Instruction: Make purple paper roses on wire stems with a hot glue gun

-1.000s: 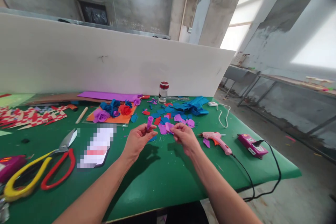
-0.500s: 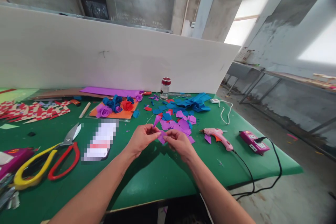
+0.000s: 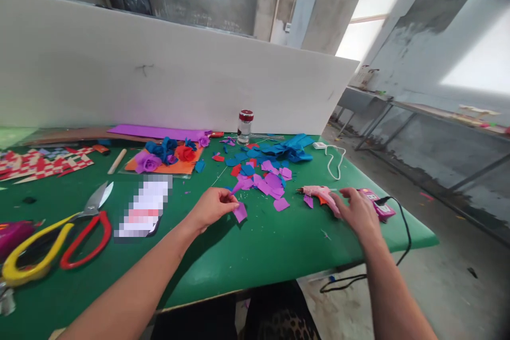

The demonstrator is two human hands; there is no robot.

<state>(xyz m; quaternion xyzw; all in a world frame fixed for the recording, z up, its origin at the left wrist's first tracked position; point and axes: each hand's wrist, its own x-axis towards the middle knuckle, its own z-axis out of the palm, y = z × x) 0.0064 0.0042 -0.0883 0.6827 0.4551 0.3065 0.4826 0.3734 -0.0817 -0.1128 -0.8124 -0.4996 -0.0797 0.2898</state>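
Fingertips (image 3: 232,202) of left hand (image 3: 211,208) pinch purple paper petal (image 3: 240,212) above green table (image 3: 255,255). Right hand (image 3: 356,212) rests on pink glue gun (image 3: 316,193); grip unconfirmed. Red-lidded clear glass jar (image 3: 244,127) at rear: contents indiscernible.

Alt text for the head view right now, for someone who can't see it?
The left hand pinches purple cut pieces above a green table, while the right hand touches the handle of a pink glue gun. Purple and blue scraps lie beyond; large scissors lie far left.
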